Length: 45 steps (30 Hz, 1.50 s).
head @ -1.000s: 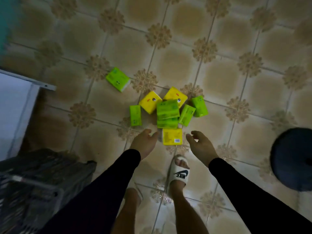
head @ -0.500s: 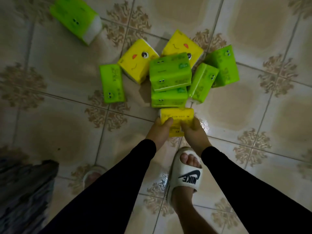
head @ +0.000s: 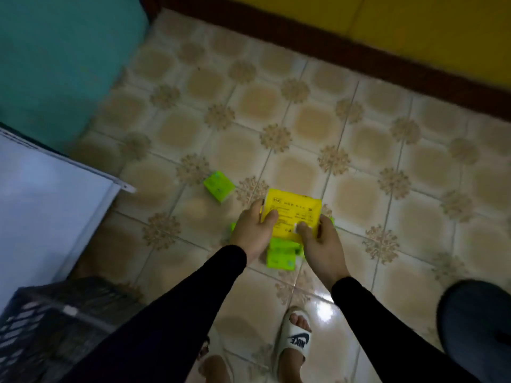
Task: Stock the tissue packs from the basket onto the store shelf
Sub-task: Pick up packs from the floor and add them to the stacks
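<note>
A yellow tissue pack [head: 293, 214] is gripped at both ends by the left hand [head: 253, 230] and right hand [head: 322, 241], fingers curled round it for steady carrying, with a green pack [head: 219, 186] lying at ten o'clock.

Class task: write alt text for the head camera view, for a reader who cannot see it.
Both hands, left and right, hold a yellow tissue pack above green packs on a patterned tiled floor. Another green pack lies apart to the left; a dark basket sits at lower left.

A tissue pack [head: 293, 214] is held between both hands [head: 253, 230] above the floor [head: 359, 150]; a basket [head: 55, 322] is set at its near-left corner.
</note>
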Tool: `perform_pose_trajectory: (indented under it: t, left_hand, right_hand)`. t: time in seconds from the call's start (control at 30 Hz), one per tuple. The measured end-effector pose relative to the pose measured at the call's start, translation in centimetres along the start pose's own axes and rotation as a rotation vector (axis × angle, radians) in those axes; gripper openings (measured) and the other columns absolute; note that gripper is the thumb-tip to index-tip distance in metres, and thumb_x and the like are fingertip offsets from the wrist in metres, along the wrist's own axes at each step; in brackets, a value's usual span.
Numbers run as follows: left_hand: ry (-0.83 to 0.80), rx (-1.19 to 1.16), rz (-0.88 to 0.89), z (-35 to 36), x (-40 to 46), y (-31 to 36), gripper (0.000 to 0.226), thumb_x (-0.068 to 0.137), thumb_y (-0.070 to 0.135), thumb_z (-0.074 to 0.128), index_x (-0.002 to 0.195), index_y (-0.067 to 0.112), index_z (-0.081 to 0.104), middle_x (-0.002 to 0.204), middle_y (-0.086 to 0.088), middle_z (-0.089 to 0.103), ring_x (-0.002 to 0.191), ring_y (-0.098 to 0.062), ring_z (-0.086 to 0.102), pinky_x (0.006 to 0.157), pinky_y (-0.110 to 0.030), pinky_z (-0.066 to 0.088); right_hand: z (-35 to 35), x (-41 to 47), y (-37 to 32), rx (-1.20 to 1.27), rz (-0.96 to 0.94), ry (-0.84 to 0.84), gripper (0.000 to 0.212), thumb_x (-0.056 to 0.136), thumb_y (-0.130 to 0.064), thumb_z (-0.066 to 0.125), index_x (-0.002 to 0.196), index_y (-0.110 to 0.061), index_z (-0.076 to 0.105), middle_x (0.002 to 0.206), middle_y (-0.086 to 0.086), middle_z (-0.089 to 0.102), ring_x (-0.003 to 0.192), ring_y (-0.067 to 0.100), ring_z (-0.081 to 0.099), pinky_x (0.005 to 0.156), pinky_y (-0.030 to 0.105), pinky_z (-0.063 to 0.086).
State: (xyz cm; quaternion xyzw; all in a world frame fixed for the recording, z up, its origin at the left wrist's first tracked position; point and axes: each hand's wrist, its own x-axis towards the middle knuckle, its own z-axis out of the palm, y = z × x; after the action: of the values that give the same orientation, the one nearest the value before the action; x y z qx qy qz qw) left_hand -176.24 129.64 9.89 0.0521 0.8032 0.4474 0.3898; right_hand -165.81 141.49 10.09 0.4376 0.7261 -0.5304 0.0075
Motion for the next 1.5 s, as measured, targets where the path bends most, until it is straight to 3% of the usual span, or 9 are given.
perform_pose_trajectory:
  t: [0.13,0.37,0.53,0.73,0.93,1.0,1.1,1.33,1.5]
  left_hand:
    - [0.183,0.062,0.196,-9.7,-5.1,10.1,0.035,0.082,0.049,0.043,0.103,0.024,0.055,0.097,-0.015,0.065,0.084,-0.032,0.062,0.078,-0.049,0.052]
    - [0.588,0.073,0.384,-25.8,-17.3,25.5,0.030,0.093,0.042,0.049,0.119,0.028,0.056,0.115,-0.006,0.060,0.096,-0.021,0.061,0.090,-0.039,0.050]
    - [0.855,0.038,0.468,-34.6,-28.3,31.6,0.043,0.090,0.047,0.046,0.125,0.023,0.057,0.115,-0.003,0.055,0.100,-0.016,0.057,0.095,-0.037,0.046]
    - [1.072,0.073,0.576,-45.5,-40.0,35.4,0.041,0.087,0.058,0.047,0.114,0.030,0.061,0.110,-0.002,0.062,0.095,-0.017,0.062,0.090,-0.041,0.051]
    - [1.151,0.032,0.576,-54.9,-49.8,37.0,0.030,0.090,0.044,0.050,0.107,0.023,0.063,0.105,-0.001,0.062,0.095,-0.026,0.059,0.088,-0.047,0.052]
    - [1.167,0.003,0.543,-57.0,-51.5,36.5,0.041,0.088,0.049,0.049,0.113,0.018,0.061,0.108,-0.005,0.062,0.098,-0.028,0.059,0.090,-0.052,0.051]
    - [1.186,-0.036,0.547,-59.3,-52.6,35.9,0.026,0.096,0.036,0.050,0.111,0.016,0.058,0.097,-0.002,0.065,0.089,-0.027,0.061,0.087,-0.052,0.052]
    - [1.298,-0.032,0.463,-64.4,-52.9,37.1,0.012,0.099,0.030,0.048,0.108,0.024,0.044,0.083,0.011,0.055,0.077,-0.022,0.059,0.070,-0.032,0.055]
    - [1.313,-0.051,0.323,-71.0,-50.2,39.3,0.043,0.097,0.029,0.048,0.134,0.007,0.044,0.099,-0.003,0.057,0.083,-0.025,0.061,0.078,-0.043,0.058]
  right_hand:
    - [-1.7,-2.5,-14.0,-0.007,-0.240,-0.054,0.019,0.088,-0.052,0.051,0.101,-0.043,0.061,0.107,-0.007,0.066,0.106,0.021,0.060,0.092,0.045,0.050]
    - [-4.4,-10.6,-38.0,0.036,-0.652,-0.220,0.021,0.100,-0.039,0.048,0.116,-0.042,0.061,0.116,-0.007,0.055,0.103,-0.014,0.045,0.093,0.018,0.040]
    - [-3.6,-18.6,-50.8,0.132,-0.930,-0.352,0.023,0.102,-0.039,0.047,0.119,-0.051,0.055,0.118,-0.013,0.053,0.110,-0.008,0.046,0.084,0.004,0.039]
    - [-0.4,-28.8,-64.5,0.146,-1.202,-0.414,0.017,0.103,-0.037,0.047,0.105,-0.040,0.063,0.106,-0.008,0.063,0.107,0.002,0.051,0.090,0.026,0.044]
    - [5.4,-37.2,-73.0,0.173,-1.282,-0.486,0.021,0.097,-0.047,0.044,0.099,-0.047,0.065,0.114,-0.001,0.066,0.116,0.019,0.055,0.098,0.035,0.044]
    - [7.3,-38.8,-74.6,0.184,-1.278,-0.545,0.021,0.100,-0.039,0.047,0.095,-0.049,0.064,0.118,0.002,0.064,0.116,0.016,0.056,0.091,0.024,0.044]
    - [9.8,-40.5,-76.6,0.231,-1.286,-0.616,0.020,0.101,-0.031,0.049,0.099,-0.040,0.067,0.113,0.002,0.067,0.106,0.013,0.062,0.081,0.015,0.046]
    - [14.7,-40.5,-81.8,0.271,-1.269,-0.727,0.025,0.103,-0.020,0.047,0.093,-0.036,0.063,0.096,-0.023,0.066,0.078,-0.016,0.059,0.066,0.002,0.042]
    - [19.3,-37.8,-87.3,0.239,-1.266,-0.798,0.024,0.103,-0.024,0.047,0.091,-0.036,0.064,0.097,-0.020,0.066,0.083,-0.007,0.061,0.070,0.008,0.046]
